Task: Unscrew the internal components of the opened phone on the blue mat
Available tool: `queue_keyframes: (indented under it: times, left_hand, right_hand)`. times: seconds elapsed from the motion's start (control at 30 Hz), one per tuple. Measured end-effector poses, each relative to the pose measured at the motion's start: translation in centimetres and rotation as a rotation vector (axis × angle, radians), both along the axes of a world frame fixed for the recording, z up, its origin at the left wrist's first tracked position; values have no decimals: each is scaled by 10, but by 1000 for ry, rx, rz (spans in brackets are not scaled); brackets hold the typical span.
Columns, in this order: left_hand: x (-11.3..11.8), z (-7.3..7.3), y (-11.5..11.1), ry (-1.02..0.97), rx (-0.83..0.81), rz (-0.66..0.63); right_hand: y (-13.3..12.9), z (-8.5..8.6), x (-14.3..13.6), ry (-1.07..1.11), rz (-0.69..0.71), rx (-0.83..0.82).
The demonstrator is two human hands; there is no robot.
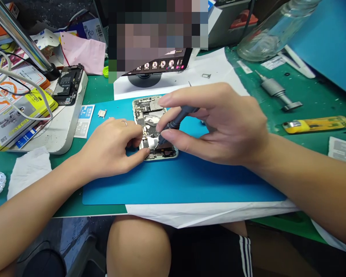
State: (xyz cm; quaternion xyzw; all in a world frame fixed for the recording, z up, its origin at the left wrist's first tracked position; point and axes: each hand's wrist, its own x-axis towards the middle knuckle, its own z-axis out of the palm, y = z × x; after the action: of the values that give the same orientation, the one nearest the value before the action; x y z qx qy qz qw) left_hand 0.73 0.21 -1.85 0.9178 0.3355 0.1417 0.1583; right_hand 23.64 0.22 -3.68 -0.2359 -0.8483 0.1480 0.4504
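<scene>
An opened smartphone [152, 122] lies on the blue mat [127, 188], its inner parts and flex cables exposed. At the phone's left edge, my left hand [112, 148] has its fingers curled and its thumb on the lower left of the frame, gripping that side. A dark screwdriver [177, 119] slants between the fingers and thumb of my right hand [219, 119]. Its tip points down at the lower part of the phone; whether it sits in a screw is too small to tell. A small metal part [102, 113] rests on the mat left of the phone.
Another phone chassis [67, 84] sits on a white box [65, 134] at left, beside yellow battery boxes [23, 115]. A screen on a round stand [145, 79] stands behind. To the right are a grey metal tool [276, 90], a yellow utility knife [317, 124] and a glass jar [265, 38].
</scene>
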Motion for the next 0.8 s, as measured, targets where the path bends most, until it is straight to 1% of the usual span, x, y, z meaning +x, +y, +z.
queue_keyframes:
  times: [0.13, 0.27, 0.4, 0.6, 0.73, 0.8]
  left_hand:
    - [-1, 0, 0, -1, -8, -6]
    - [-1, 1, 0, -4, -6, -18]
    - [-1, 1, 0, -20, -14, -40]
    - [0, 2, 0, -35, 3, -15]
    - [-1, 1, 1, -18, 1, -27]
    - [-1, 1, 1, -15, -2, -30]
  right_hand:
    - [2, 1, 2, 1, 24, -14]
    - [0, 9, 5, -49, 60, -41]
    - [-3, 15, 4, -111, 99, -33]
    - [0, 12, -1, -28, 187, 18]
    - [-2, 14, -3, -22, 193, -48]
    - [-3, 15, -3, -35, 181, -54]
